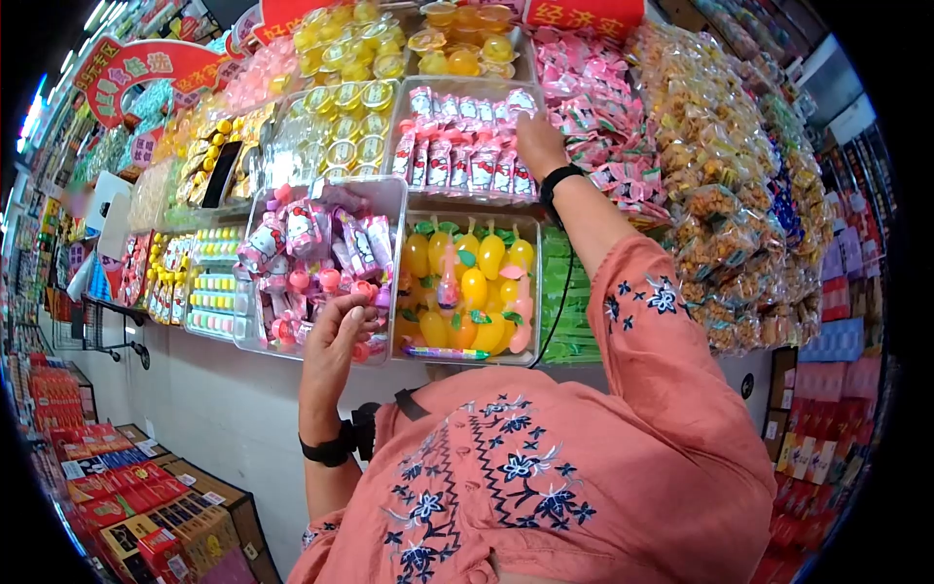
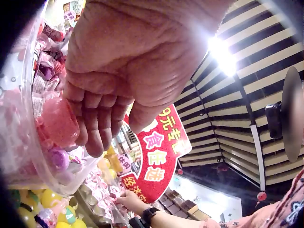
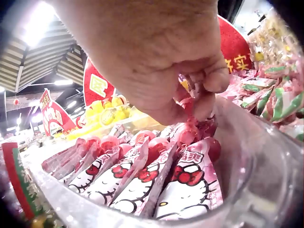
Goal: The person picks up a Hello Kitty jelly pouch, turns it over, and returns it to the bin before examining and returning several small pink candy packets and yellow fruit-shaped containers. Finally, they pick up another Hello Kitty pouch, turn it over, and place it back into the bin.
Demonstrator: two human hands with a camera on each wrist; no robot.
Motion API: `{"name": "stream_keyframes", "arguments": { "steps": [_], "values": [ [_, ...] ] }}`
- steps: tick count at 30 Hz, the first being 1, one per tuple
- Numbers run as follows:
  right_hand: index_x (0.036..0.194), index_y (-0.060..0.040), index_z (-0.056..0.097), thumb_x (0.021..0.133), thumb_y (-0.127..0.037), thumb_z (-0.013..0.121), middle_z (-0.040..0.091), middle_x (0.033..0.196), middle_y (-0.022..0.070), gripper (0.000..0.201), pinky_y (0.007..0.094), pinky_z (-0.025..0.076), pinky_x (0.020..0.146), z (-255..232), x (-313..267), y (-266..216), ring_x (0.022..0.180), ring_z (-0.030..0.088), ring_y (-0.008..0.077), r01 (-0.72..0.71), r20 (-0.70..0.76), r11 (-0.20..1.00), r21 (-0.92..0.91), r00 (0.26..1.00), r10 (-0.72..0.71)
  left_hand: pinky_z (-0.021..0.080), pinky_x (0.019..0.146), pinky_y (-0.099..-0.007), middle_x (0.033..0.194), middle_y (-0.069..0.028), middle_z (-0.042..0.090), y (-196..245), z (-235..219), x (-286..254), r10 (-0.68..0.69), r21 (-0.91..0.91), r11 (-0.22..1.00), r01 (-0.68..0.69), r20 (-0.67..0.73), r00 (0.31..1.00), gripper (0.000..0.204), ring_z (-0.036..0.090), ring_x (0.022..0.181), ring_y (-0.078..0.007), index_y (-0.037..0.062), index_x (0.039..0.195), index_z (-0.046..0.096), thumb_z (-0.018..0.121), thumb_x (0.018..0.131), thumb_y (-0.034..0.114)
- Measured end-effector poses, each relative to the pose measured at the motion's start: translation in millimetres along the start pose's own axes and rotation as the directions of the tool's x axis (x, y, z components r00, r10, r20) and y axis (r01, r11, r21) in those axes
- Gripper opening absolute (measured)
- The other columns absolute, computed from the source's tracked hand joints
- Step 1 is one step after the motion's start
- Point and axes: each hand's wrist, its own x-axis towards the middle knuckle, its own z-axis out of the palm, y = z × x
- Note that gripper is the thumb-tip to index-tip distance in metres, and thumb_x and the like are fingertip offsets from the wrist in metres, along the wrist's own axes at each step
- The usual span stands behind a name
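My right hand (image 1: 538, 144) reaches into the far right corner of a clear tray (image 1: 397, 161) of pink Hello Kitty jelly pouches. In the right wrist view, the curled fingers and thumb of this hand (image 3: 156, 71) pinch a pouch by its pink top (image 3: 187, 103). Other pouches (image 3: 190, 185) lie in a row below, red-pink caps toward the far side. My left hand (image 1: 333, 343) rests at the near right of a clear bin (image 1: 255, 321) with purple and pink pouches (image 1: 304, 234). Its loosely bent fingers (image 2: 95, 128) lie beside a translucent pink piece (image 2: 59, 124).
Between my arms stands a bin of yellow mango-shaped jellies (image 1: 474, 287). Green packets (image 1: 566, 302) lie to its right, with pink-wrapped sweets (image 1: 598, 127) and bagged snacks (image 1: 715, 234) beyond. Yellow jelly cups (image 1: 342, 127) fill trays behind. A cord (image 1: 567, 292) hangs from my right wrist.
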Motion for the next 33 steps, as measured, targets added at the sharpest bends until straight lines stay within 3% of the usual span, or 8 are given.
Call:
{"name": "stream_keyframes", "arguments": {
  "steps": [3, 6, 18, 25, 28, 29, 32, 33],
  "values": [
    [0.111, -0.0011, 0.055, 0.087, -0.005, 0.053, 0.058, 0.108, 0.0329, 0.023, 0.0546, 0.055, 0.068, 6, -2, 2, 0.083, 0.066, 0.0483, 0.004, -0.019, 0.994, 0.113, 1.000, -0.002, 0.050, 0.079, -0.0228, 0.106, -0.0051, 0.068, 0, 0, 1, -0.001, -0.003, 1.000, 0.001, 0.008, 1.000, 0.028, 0.065, 0.092, -0.0104, 0.0017, 0.125, 0.058, 0.053, 0.104, 0.019],
    [0.109, -0.0029, 0.061, 0.086, -0.007, 0.061, 0.062, 0.104, 0.0273, 0.024, 0.0448, 0.059, 0.062, 8, -3, 2, 0.076, 0.071, 0.0388, 0.008, -0.075, 1.000, 0.011, 0.997, -0.007, 0.050, 0.079, -0.0229, 0.106, -0.0051, 0.068, 1, 1, -1, -0.011, -0.012, 1.000, 0.011, 0.007, 1.000, 0.028, 0.065, 0.092, -0.0107, 0.0014, 0.125, 0.058, 0.053, 0.104, 0.019],
    [0.106, -0.0032, 0.064, 0.088, -0.009, 0.058, 0.060, 0.109, 0.0279, 0.020, 0.0439, 0.059, 0.066, 3, 3, 4, 0.080, 0.071, 0.0373, -0.003, -0.019, 1.000, -0.002, 1.000, 0.003, 0.051, 0.080, -0.0234, 0.107, -0.0056, 0.068, 2, -2, -2, 0.000, -0.014, 1.000, 0.000, 0.005, 1.000, 0.029, 0.065, 0.094, -0.0111, 0.0012, 0.126, 0.058, 0.052, 0.104, 0.020],
    [0.105, -0.0029, 0.069, 0.087, -0.012, 0.057, 0.062, 0.117, 0.0276, 0.024, 0.0498, 0.057, 0.077, -1, 11, 12, 0.093, 0.069, 0.0419, -0.059, 0.135, 0.998, 0.025, 0.989, 0.055, 0.050, 0.079, -0.0229, 0.108, -0.0055, 0.068, 2, -3, -1, 0.010, -0.016, 1.000, -0.009, 0.015, 1.000, 0.029, 0.064, 0.093, -0.0105, 0.0012, 0.125, 0.058, 0.052, 0.104, 0.020],
    [0.103, -0.0023, 0.070, 0.086, -0.015, 0.055, 0.067, 0.109, 0.0253, 0.026, 0.0504, 0.056, 0.082, -4, 21, 23, 0.097, 0.069, 0.0407, -0.133, 0.227, 0.980, 0.151, 0.969, 0.097, 0.050, 0.079, -0.0235, 0.107, -0.0059, 0.068, 3, -5, -2, 0.027, -0.030, 0.999, -0.027, 0.006, 1.000, 0.029, 0.064, 0.093, -0.0106, 0.0010, 0.125, 0.058, 0.053, 0.104, 0.020],
    [0.101, -0.0022, 0.071, 0.086, -0.017, 0.054, 0.070, 0.097, 0.0240, 0.027, 0.0494, 0.055, 0.081, -7, 23, 29, 0.097, 0.068, 0.0391, -0.129, 0.194, 0.964, 0.232, 0.977, 0.084, 0.050, 0.079, -0.0237, 0.107, -0.0061, 0.068, 3, -7, -3, 0.034, -0.037, 0.999, -0.034, -0.002, 0.999, 0.028, 0.064, 0.093, -0.0107, 0.0009, 0.125, 0.058, 0.053, 0.104, 0.020],
    [0.104, -0.0022, 0.070, 0.087, -0.017, 0.053, 0.070, 0.089, 0.0236, 0.027, 0.0441, 0.055, 0.076, -6, 38, 43, 0.086, 0.071, 0.0346, -0.183, 0.070, 0.833, 0.523, 0.983, 0.172, 0.051, 0.079, -0.0247, 0.107, -0.0070, 0.068, 13, -16, -6, 0.092, 0.029, 0.995, -0.090, -0.054, 0.994, 0.028, 0.065, 0.093, -0.0114, 0.0007, 0.124, 0.059, 0.052, 0.104, 0.020],
    [0.102, -0.0014, 0.066, 0.091, -0.019, 0.058, 0.069, 0.081, 0.0146, 0.022, 0.0352, 0.053, 0.063, -49, 23, 25, 0.070, 0.067, 0.0211, -0.164, 0.033, 0.722, 0.672, 0.981, 0.192, 0.051, 0.078, -0.0251, 0.107, -0.0078, 0.068, 16, -18, -7, 0.125, 0.041, 0.992, -0.122, -0.086, 0.988, 0.028, 0.065, 0.092, -0.0118, 0.0006, 0.124, 0.059, 0.052, 0.104, 0.020]
  ]
}}
